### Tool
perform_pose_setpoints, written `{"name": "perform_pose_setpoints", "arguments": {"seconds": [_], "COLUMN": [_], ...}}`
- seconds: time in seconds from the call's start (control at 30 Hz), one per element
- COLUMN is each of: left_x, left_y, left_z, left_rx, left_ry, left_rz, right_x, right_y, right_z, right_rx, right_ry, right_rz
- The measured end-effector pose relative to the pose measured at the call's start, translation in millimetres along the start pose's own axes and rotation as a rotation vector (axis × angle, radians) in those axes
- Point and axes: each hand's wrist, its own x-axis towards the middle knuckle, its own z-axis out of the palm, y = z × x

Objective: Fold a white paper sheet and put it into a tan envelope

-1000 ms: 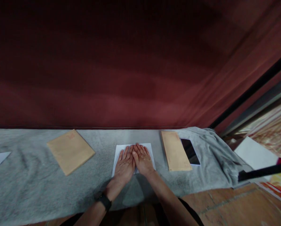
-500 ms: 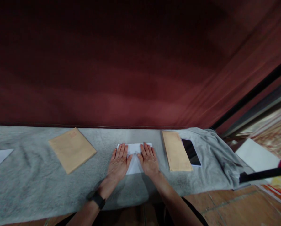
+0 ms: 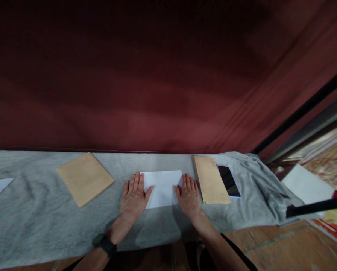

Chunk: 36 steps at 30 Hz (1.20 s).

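In the head view, a flat, white, rectangular piece of paper (image 3: pixel 163 188) lies at six o'clock from the centre on the long worktop draped in soft grey cloth (image 3: pixel 38 226), with the bare left hand (image 3: pixel 133 197) at its nine o'clock and the bare right hand (image 3: pixel 189 197) at its three o'clock, both spread palm-down, grasping nothing, thumbs over its side edges. It looks light, flexible and easily creased, likely to slide on the fabric, so pinching its nine and three o'clock edges gently seems best.

Head-worn view, facing forward, tilted down
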Motion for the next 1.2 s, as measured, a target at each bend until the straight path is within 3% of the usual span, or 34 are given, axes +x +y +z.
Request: {"name": "perform_pose_setpoints", "arguments": {"seconds": [0.27,0.47,0.63,0.83,1.0,1.1,1.2], "left_x": [-0.9,-0.7,1.3,12.7,21.9,22.7,20.3], "left_y": [-0.2,-1.2,-2.3,-4.2,-5.0,-1.9,2.9], "left_z": [3.0,3.0,2.3,-9.2,-25.7,-28.8,-29.8], "left_rx": [-0.067,-0.119,-0.152,-0.373,-0.745,-0.979,-1.211], "left_ry": [0.065,0.077,0.039,0.02,0.139,0.134,0.106], "left_rz": [0.038,0.038,0.027,-0.111,-0.19,-0.331,-0.548], "right_x": [9.4,20.7,28.1,42.4,50.8,51.9,50.6], "right_y": [6.5,8.3,14.4,24.7,24.1,15.7,7.3], "right_z": [-21.6,-29.6,-27.5,-34.7,-53.5,-60.6,-63.2], "right_rx": [0.04,0.209,0.596,0.833,1.475,1.757,1.947], "right_ry": [-0.115,-0.282,-0.337,-0.276,-0.129,-0.122,-0.199], "right_rz": [0.119,0.225,0.305,0.27,0.519,0.649,0.629]}}
